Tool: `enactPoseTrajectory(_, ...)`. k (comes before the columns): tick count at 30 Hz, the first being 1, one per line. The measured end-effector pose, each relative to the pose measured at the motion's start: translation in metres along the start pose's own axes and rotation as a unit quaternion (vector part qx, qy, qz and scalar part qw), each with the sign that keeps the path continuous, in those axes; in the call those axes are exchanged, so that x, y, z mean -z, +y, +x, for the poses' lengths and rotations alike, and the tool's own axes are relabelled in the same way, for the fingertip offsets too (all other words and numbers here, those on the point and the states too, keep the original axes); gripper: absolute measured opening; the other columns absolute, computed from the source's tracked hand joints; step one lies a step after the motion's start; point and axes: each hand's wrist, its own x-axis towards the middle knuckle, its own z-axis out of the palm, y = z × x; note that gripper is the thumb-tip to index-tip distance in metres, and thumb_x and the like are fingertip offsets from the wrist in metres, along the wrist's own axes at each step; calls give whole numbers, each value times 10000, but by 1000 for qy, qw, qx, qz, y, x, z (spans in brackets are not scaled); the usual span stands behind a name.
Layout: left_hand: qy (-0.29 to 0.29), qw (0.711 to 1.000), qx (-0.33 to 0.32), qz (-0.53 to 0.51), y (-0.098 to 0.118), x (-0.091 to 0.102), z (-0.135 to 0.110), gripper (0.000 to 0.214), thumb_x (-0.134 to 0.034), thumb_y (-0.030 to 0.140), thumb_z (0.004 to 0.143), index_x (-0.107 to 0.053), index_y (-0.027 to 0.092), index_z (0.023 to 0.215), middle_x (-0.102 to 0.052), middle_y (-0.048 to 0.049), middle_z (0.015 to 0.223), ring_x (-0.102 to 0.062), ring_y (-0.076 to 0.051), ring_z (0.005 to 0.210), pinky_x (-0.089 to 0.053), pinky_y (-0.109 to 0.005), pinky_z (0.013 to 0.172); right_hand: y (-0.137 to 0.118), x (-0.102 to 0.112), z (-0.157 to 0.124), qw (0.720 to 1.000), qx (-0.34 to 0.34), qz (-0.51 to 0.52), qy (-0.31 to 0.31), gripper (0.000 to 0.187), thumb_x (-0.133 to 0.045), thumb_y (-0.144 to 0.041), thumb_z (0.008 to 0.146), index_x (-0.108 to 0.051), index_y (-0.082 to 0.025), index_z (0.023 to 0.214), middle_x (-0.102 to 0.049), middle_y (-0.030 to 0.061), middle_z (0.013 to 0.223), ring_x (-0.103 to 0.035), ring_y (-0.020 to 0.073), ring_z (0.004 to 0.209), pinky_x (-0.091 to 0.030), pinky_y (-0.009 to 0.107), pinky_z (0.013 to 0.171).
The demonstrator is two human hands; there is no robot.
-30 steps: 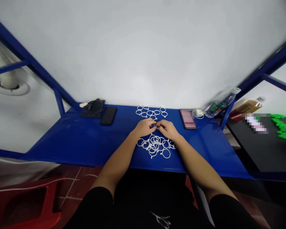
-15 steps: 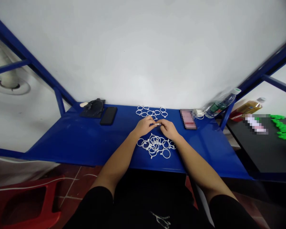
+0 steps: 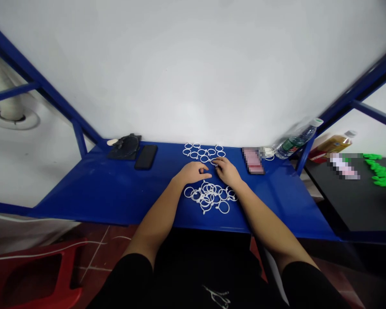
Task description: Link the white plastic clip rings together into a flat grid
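Note:
Several white curtain rings (image 3: pixel 209 196), each with a small eyelet, lie in an overlapping heap near the table's front edge, between my forearms. Farther back, more white rings (image 3: pixel 201 152) are laid out flat side by side. At the near side of that layout, my right hand (image 3: pixel 227 171) has its fingertips on one white curtain ring (image 3: pixel 212 162), partly covered by the fingers. My left hand (image 3: pixel 193 173) hovers between layout and heap, thumb and fingers apart, holding nothing.
The blue table (image 3: pixel 116 193) meets a white wall. On its left lie a black phone (image 3: pixel 146 157) and a crumpled black bag (image 3: pixel 125 146). To the right are a pixelated pink phone (image 3: pixel 253 161), a white cable (image 3: pixel 269 152) and a clear bottle (image 3: pixel 297 141).
My hands, together on a small white piece before, have come apart. My left hand has let go and opened; my right now has a ring at the near side of the layout.

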Motion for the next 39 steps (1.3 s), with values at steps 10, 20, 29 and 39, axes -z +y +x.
enactPoseTrajectory(10,-38,997,-53,44,6,-13,-3,187,-843,374,751,-809,260,895,-737,-24,859,-661,-196,774,-478,-306,697,1,-2,1,999,-13,-44,-23,272,-650,-219,944,-728,-231,1205,-761,104,1176,-686,271,1061,-558,427,970)
enactPoseTrajectory(20,-12,997,-53,62,9,-11,-2,175,-689,311,914,-775,222,790,-720,-33,820,-640,-178,753,-464,-301,711,2,-5,3,999,-18,-26,-43,319,-627,-238,971,-699,-234,1281,-717,103,1312,-679,256,1205,-561,402,1027)
enactPoseTrajectory(29,37,998,-19,47,6,-9,1,189,-649,324,957,-764,218,852,-752,-28,841,-653,-170,752,-437,-285,696,2,1,3,998,-4,56,-4,280,-589,-301,1009,-706,-238,1256,-739,90,1288,-702,260,1168,-566,424,1004)
enactPoseTrajectory(39,193,977,80,37,7,-7,3,235,-631,331,951,-743,209,784,-727,-21,727,-603,-158,661,-373,-286,628,-23,13,-5,992,73,106,15,415,-688,-514,957,-681,-260,1285,-762,67,1102,-640,162,676,-542,316,695)
